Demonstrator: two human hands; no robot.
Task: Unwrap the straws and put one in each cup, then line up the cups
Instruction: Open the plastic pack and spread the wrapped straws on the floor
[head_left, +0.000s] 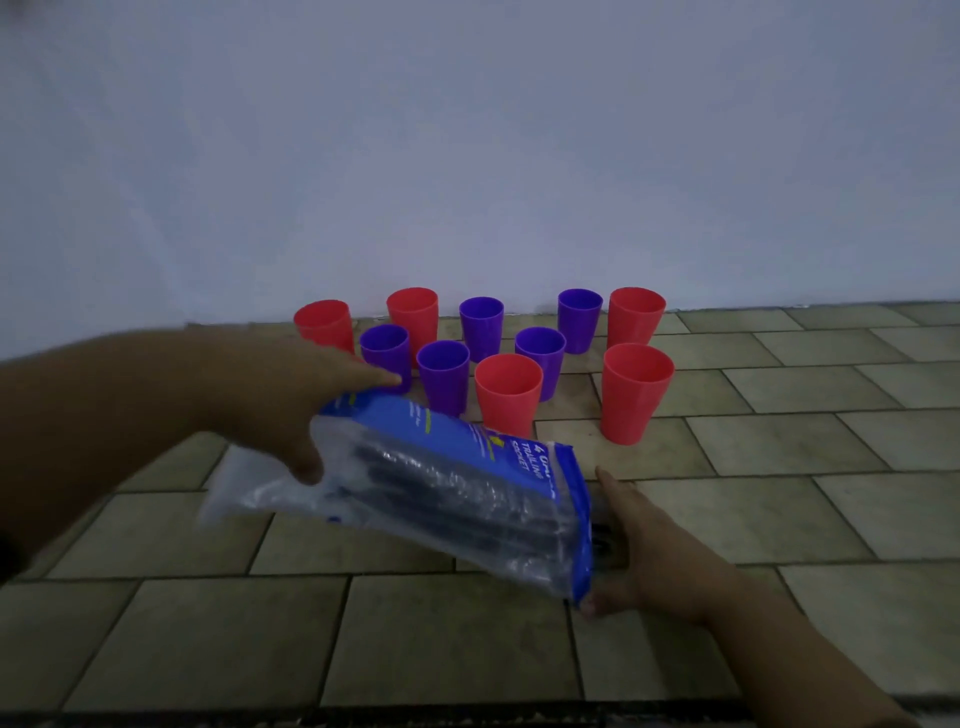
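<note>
Both my hands hold a clear plastic packet (441, 493) with a blue printed header and dark straws inside, tilted above the tiled floor. My left hand (306, 405) grips its upper left end, thumb under the plastic and fingers over the top. My right hand (639, 551) holds its lower right end, thumb at the bottom corner. Beyond the packet stand several upright plastic cups near the wall, among them a red cup (509, 395) in front, another red cup (636, 392) to the right and a purple cup (443, 375) just behind the packet. No straw shows in any cup.
A plain white wall (467, 156) rises right behind the cups. The floor (831, 467) is laid with beige rectangular tiles. A dark edge (467, 719) runs along the bottom of the view.
</note>
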